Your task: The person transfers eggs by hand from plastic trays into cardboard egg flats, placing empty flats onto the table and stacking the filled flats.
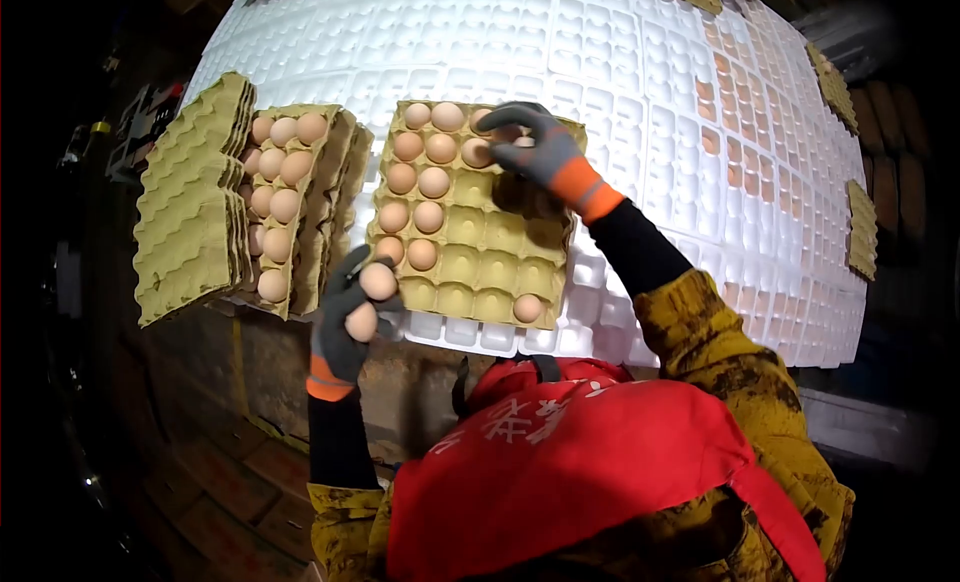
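Note:
Brown eggs sit in the left and upper cups of a yellow pulp egg tray. One more egg lies in its lower right corner. My left hand, in a grey and orange glove, is closed at the tray's lower left corner, holding an egg and a second egg. Over the upper right of the tray, my gloved right hand has its fingers curled around an egg, partly hidden. Its fingertips are beside another egg in a cup.
To the left lean stacked yellow trays beside a tray of eggs. White plastic egg trays cover the table, with brown eggs in those at right. More pulp trays lie along the right edge.

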Demonstrator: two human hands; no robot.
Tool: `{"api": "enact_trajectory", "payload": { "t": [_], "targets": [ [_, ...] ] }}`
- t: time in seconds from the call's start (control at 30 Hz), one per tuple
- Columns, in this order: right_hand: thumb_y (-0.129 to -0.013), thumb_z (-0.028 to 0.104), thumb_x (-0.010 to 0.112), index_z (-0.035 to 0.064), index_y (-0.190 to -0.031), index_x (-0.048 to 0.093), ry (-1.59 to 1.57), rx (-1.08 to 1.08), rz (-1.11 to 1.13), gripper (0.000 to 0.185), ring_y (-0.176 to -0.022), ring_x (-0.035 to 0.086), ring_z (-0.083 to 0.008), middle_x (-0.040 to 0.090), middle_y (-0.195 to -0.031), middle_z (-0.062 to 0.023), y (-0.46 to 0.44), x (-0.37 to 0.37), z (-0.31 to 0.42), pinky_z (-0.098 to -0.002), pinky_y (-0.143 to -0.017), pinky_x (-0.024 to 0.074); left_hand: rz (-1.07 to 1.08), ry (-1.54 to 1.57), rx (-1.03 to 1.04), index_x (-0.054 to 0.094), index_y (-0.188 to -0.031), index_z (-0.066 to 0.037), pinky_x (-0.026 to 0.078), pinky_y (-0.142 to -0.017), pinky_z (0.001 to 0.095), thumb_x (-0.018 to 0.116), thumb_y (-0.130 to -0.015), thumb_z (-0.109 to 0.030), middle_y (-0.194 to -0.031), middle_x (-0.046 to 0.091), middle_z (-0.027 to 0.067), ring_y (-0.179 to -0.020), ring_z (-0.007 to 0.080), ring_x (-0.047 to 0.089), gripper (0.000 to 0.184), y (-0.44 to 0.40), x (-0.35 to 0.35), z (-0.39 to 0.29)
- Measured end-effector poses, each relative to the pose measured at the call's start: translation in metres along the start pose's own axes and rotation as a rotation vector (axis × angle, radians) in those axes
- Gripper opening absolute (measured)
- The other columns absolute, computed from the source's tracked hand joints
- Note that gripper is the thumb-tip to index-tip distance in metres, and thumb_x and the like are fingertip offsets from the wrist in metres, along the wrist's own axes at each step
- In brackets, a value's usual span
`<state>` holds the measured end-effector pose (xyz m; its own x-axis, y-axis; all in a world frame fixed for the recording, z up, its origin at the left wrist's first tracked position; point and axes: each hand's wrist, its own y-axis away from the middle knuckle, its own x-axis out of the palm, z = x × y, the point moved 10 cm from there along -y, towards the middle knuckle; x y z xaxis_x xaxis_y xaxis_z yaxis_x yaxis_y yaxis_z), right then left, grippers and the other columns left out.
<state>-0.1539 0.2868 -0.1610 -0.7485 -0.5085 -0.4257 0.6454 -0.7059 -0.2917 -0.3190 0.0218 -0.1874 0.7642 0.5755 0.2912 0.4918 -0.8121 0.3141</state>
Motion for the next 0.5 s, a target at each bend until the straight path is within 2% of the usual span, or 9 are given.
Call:
{"api": "enact_trajectory", "payload": {
  "t": [0.07, 0.13, 0.17, 0.2, 0.23, 0.33, 0.4, 0.43, 0.5],
  "targets": [
    [-0.080, 0.030, 0.076, 0.0118, -0.113, 0.070, 0.668, -0.016, 0.128, 0.038, -0.101, 0.066, -0.0294, 0.064, -0.117, -0.0144, -0.007, 0.024, 0.025, -0.0405, -0.082, 0.0543, 0.169, -0.022, -0.035, 0.056, -0.129, 0.004, 0.051, -0.086, 0.0314, 0.056, -0.098, -0.023, -0.111, 0.064, 0.0083, -0.093, 0.0178, 0.063, 0.041, -0.011, 0.000, -0.004],
    [-0.085, 0.025, 0.066, 0.0101, -0.100, 0.071, 0.974, -0.075, 0.173, 0.022, -0.102, 0.066, -0.0314, 0.062, -0.116, -0.0140, -0.011, 0.050, 0.019, -0.0413, -0.082, 0.0546, 0.170, -0.186, -0.163, 0.062, -0.123, 0.002, 0.052, -0.088, 0.0333, 0.063, -0.095, -0.019, -0.112, 0.063, 0.0067, -0.093, 0.0170, 0.063, 0.035, -0.023, 0.007, -0.004],
    [-0.084, 0.025, 0.067, 0.0100, -0.101, 0.068, 0.969, -0.068, 0.170, 0.023, -0.098, 0.066, -0.0320, 0.060, -0.115, -0.0133, -0.015, 0.054, 0.016, -0.0433, -0.081, 0.0545, 0.100, -0.547, 0.022, 0.066, -0.117, -0.002, 0.052, -0.083, 0.0345, 0.071, -0.090, -0.014, -0.110, 0.063, 0.0082, -0.094, 0.0190, 0.063, 0.030, -0.034, 0.005, -0.011],
    [-0.083, 0.026, 0.069, 0.0099, -0.101, 0.065, 0.968, -0.058, 0.169, 0.024, -0.094, 0.067, -0.0325, 0.059, -0.114, -0.0125, -0.014, 0.054, 0.012, -0.0454, -0.080, 0.0544, 0.169, -1.105, 0.482, 0.068, -0.118, -0.008, 0.053, -0.085, 0.0364, 0.078, -0.082, -0.012, -0.113, 0.062, 0.0135, -0.100, 0.0275, 0.063, 0.038, -0.029, 0.034, -0.034],
    [-0.084, 0.029, 0.068, 0.0091, -0.101, 0.066, 0.871, 0.042, 0.254, 0.026, -0.095, 0.066, -0.0332, 0.060, -0.113, -0.0124, -0.012, 0.045, 0.015, -0.0457, -0.079, 0.0543, 0.193, -1.277, 0.544, 0.066, -0.122, -0.009, 0.052, -0.089, 0.0385, 0.079, -0.079, -0.013, -0.117, 0.061, 0.0153, -0.105, 0.0309, 0.062, 0.045, -0.025, 0.048, -0.033],
    [-0.074, 0.042, 0.076, 0.0075, -0.116, 0.066, 0.370, 0.094, 0.042, 0.055, -0.105, 0.065, -0.0366, 0.059, -0.128, -0.0155, 0.018, 0.001, 0.016, -0.0448, -0.090, 0.0534, 0.275, -1.684, 0.690, 0.065, -0.125, -0.013, 0.051, -0.092, 0.0431, 0.079, -0.072, -0.011, -0.127, 0.055, 0.0187, -0.113, 0.0387, 0.058, 0.055, -0.024, 0.086, -0.009],
    [-0.073, 0.037, 0.083, 0.0090, -0.106, 0.069, 0.076, 0.063, -0.106, 0.046, -0.103, 0.065, -0.0317, 0.063, -0.119, -0.0135, 0.057, -0.035, 0.016, -0.0411, -0.090, 0.0533, 0.381, -1.746, 0.610, 0.067, -0.122, -0.016, 0.051, -0.087, 0.0440, 0.077, -0.068, -0.007, -0.123, 0.057, 0.0160, -0.108, 0.0388, 0.058, 0.056, -0.049, 0.078, 0.013],
    [-0.073, 0.032, 0.085, 0.0087, -0.104, 0.069, -0.067, 0.202, -0.087, 0.043, -0.103, 0.064, -0.0269, 0.064, -0.115, -0.0119, 0.081, -0.054, 0.015, -0.0383, -0.090, 0.0531, 0.375, -1.824, 0.703, 0.067, -0.121, -0.016, 0.052, -0.086, 0.0433, 0.077, -0.067, -0.006, -0.121, 0.057, 0.0152, -0.107, 0.0384, 0.059, 0.056, -0.048, 0.082, 0.012],
    [-0.074, 0.026, 0.085, 0.0080, -0.103, 0.068, -0.038, 0.194, -0.175, 0.038, -0.104, 0.063, -0.0248, 0.065, -0.112, -0.0118, 0.137, -0.095, 0.000, -0.0364, -0.089, 0.0521, 0.375, -1.867, 0.642, 0.067, -0.119, -0.015, 0.052, -0.086, 0.0428, 0.078, -0.068, -0.007, -0.125, 0.057, 0.0138, -0.107, 0.0379, 0.059, 0.053, -0.039, 0.096, 0.004]
  ]
}}
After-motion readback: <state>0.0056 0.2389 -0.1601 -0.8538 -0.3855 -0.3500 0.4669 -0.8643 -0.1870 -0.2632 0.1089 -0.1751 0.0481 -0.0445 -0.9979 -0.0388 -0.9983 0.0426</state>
